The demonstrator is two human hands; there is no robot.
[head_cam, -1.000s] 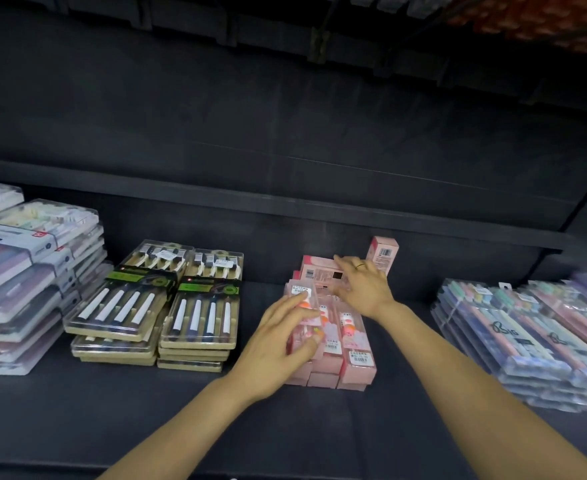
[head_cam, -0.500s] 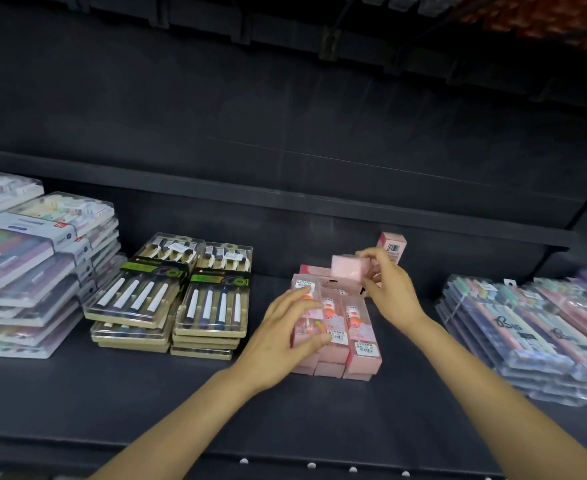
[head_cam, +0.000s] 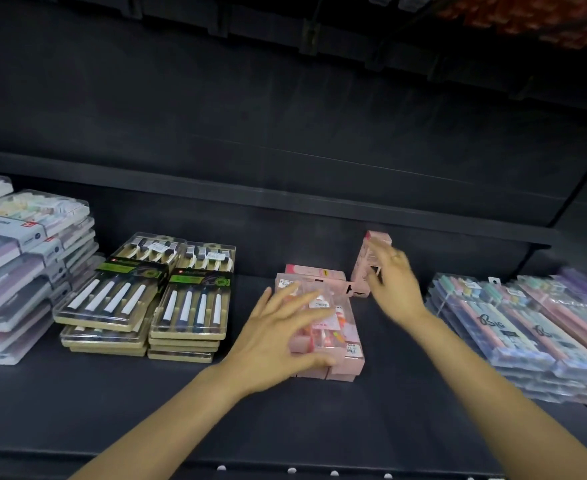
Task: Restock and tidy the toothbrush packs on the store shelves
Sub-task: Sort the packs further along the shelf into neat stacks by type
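Observation:
A low stack of pink toothbrush packs (head_cam: 349, 341) lies mid-shelf. My left hand (head_cam: 281, 337) rests on its top with fingers spread and the thumb along the front edge. Behind the stack a pink box (head_cam: 314, 271) lies flat. To its right another pink box (head_cam: 363, 271) stands upright near the back wall. My right hand (head_cam: 394, 282), blurred by motion, reaches to this upright box, and its straight fingers touch the box's front.
Two stacks of clear packs with green labels (head_cam: 195, 299) stand left of the pink ones. Taller pastel stacks (head_cam: 18, 271) fill the far left. Wide clear packs (head_cam: 527, 334) lie at the right. The dark shelf (head_cam: 181, 410) has a lip at the front.
My right hand has let go of the pink box it held above the stack and moved right to the upright box. The left hand stays on the stack.

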